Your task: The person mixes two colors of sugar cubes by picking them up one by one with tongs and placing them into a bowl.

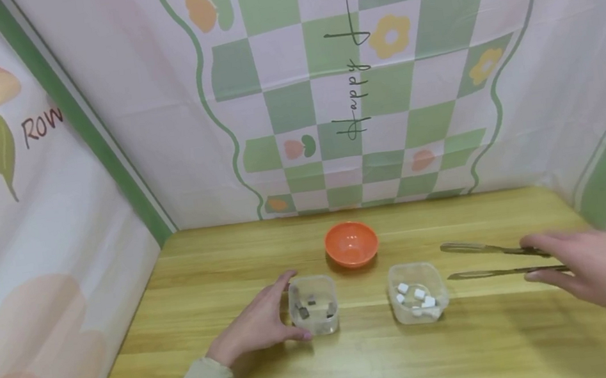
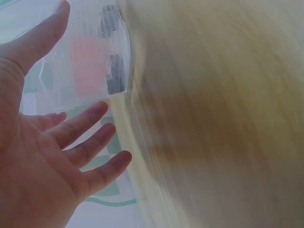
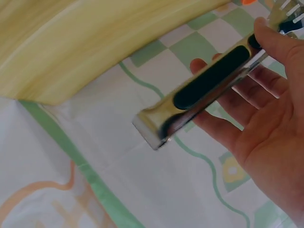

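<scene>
My left hand (image 1: 258, 324) is spread around the left side of a clear plastic container (image 1: 322, 284), thumb at the near side and fingers toward the far side. A few small dark cubes (image 1: 304, 312) lie inside it. In the left wrist view, the thumb overlaps the container wall (image 2: 52, 90) and the other fingers are loosely extended. My right hand (image 1: 587, 265) holds metal tongs (image 1: 476, 247), their two arms apart and tips pointing left, above the table. Dark grip inlays show on the tongs (image 3: 211, 78) in the right wrist view. Nothing is between the tips.
Just left of the tongs' tips stands a second clear container (image 1: 436, 273) holding several white cubes (image 1: 428, 302). An orange bowl (image 1: 352, 245) sits farther back between the two containers. Patterned cloth (image 1: 291, 106) hangs along the back and sides of the wooden table (image 1: 364, 374).
</scene>
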The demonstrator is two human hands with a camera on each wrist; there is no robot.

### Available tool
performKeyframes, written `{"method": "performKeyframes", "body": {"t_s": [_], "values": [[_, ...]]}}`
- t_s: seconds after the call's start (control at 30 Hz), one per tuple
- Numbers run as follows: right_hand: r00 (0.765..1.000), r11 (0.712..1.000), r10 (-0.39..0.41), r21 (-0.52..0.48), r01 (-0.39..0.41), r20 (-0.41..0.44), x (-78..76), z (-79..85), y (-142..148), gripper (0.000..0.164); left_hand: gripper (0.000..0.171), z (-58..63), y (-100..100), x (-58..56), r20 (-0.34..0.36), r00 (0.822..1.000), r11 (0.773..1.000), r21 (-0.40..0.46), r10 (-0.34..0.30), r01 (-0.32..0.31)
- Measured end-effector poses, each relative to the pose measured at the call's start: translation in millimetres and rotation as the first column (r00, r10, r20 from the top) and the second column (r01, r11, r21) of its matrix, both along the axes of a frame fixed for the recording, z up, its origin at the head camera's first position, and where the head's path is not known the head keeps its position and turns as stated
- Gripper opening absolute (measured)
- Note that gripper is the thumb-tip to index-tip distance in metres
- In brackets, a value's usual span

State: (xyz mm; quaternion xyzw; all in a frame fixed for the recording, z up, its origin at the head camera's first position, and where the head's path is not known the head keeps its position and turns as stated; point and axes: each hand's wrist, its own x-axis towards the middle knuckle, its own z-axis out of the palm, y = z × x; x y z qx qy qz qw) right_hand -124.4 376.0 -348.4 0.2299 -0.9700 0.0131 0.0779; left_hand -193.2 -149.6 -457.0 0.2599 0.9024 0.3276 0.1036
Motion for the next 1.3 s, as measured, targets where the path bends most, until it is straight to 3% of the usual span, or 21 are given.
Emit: {"method": "performKeyframes", "body": {"t_s": [0.23, 0.4, 0.5, 0.63, 0.77, 0.9, 1.3], "values": [[0.993, 0.999, 0.043, -0.028, -0.046, -0.110, 8.0, 7.9, -19, 0.044, 0.123, 0.2, 0, 0.4, 0.001, 1.000, 1.000, 0.007, 0.000, 0.000], [0.964, 0.992, 0.109, -0.030, -0.119, -0.241, 13.2, 13.3, -33, 0.041, 0.122, 0.1, 1, 0.6, -0.010, 1.000, 1.000, 0.001, 0.004, -0.004], [0.960, 0.992, 0.115, -0.028, -0.126, -0.256, 17.0, 16.5, -41, 0.041, 0.120, -0.1, 1, 1.0, -0.014, 1.000, 1.000, -0.003, 0.004, -0.004], [0.972, 0.995, 0.089, -0.026, -0.097, -0.218, 22.3, 20.9, -52, 0.040, 0.118, -0.5, 2, 1.2, -0.014, 1.000, 1.000, -0.005, 0.000, 0.000], [0.995, 0.999, 0.018, -0.044, -0.022, -0.099, 24.7, 23.7, -66, 0.034, 0.118, -1.5, 2, 0.6, -0.015, 1.000, 1.000, -0.004, -0.001, 0.001], [0.999, 0.997, -0.033, -0.073, 0.031, -0.031, 24.7, 26.0, -78, 0.031, 0.117, -3.0, 4, -0.7, -0.022, 1.000, 1.000, -0.002, -0.003, 0.003], [0.994, 0.992, 0.094, -0.073, -0.098, -0.061, 15.8, 36.9, -112, 0.025, 0.115, -3.8, 5, -1.8, -0.023, 1.000, 1.000, 0.011, -0.019, 0.020]]}}
